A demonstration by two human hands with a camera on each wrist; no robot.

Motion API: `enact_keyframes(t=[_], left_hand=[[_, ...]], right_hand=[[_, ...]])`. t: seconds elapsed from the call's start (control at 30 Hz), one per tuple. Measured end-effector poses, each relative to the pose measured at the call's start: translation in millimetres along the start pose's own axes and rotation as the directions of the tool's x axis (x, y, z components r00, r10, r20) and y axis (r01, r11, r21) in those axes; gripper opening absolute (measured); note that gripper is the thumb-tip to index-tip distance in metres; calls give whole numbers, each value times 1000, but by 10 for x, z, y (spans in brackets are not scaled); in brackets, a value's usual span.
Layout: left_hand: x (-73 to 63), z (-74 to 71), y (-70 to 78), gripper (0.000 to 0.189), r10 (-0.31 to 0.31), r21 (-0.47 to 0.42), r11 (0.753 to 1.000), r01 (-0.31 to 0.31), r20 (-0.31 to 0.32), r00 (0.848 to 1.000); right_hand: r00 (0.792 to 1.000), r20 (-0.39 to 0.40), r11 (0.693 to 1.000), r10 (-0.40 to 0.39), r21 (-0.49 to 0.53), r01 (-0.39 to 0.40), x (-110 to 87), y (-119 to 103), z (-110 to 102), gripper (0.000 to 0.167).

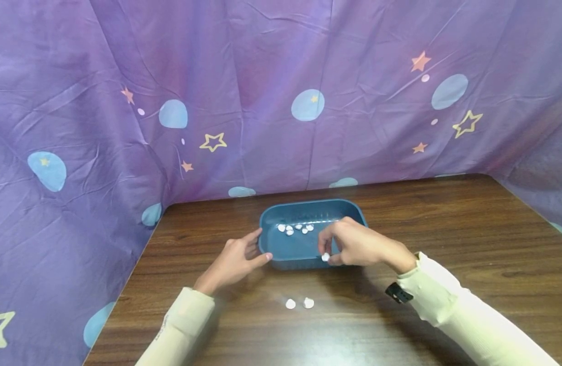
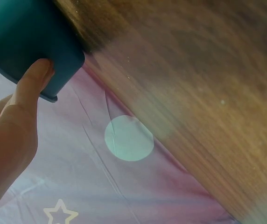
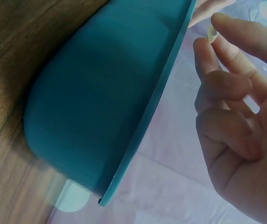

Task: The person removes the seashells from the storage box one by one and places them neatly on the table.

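A blue plastic basin (image 1: 290, 251) stands on the table, with several small white shell-like pieces (image 1: 289, 229) lying on its floor. My left hand (image 1: 235, 258) touches the basin's left end, fingers spread around the near corner; the left wrist view shows a finger (image 2: 33, 79) along the outer wall. Over the basin's near right rim, my right hand (image 1: 354, 243) pinches one white shell-like piece (image 1: 325, 257) between thumb and fingertips. That piece appears edge-on and pale in the right wrist view (image 3: 212, 34). Two more white pieces (image 1: 308, 303) lie on the table in front of the basin.
The brown wooden table (image 1: 445, 244) reaches back to a purple curtain (image 1: 262, 101) with stars and blue spots, which also hangs at both sides. A black band-like item (image 1: 398, 293) sits at the right sleeve's cuff.
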State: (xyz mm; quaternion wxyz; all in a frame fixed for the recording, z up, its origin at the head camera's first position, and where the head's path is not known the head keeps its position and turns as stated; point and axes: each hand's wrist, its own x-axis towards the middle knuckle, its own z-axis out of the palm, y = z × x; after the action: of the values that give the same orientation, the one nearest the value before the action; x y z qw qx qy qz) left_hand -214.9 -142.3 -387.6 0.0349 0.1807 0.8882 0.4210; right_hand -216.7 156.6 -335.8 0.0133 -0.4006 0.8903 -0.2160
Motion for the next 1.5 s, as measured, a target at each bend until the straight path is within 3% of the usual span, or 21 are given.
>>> enact_keyframes(t=[0.53,1.2,1.5], left_hand=[[0,-9,-14,75,21,14,1000,-21,9,1000],[-13,-8,3,76,23,-20,1000,-22,14,1000],[-17,-2,-1,75,11,-16,1000,-11,6,1000]], right_hand=[[1000,-10,1000,10,8,-10,-93,-72,105,22],[996,82,999,-21,28,19,-173,-155,264,25],[997,79,999,-26,-44,30,-191,-194,431,28]])
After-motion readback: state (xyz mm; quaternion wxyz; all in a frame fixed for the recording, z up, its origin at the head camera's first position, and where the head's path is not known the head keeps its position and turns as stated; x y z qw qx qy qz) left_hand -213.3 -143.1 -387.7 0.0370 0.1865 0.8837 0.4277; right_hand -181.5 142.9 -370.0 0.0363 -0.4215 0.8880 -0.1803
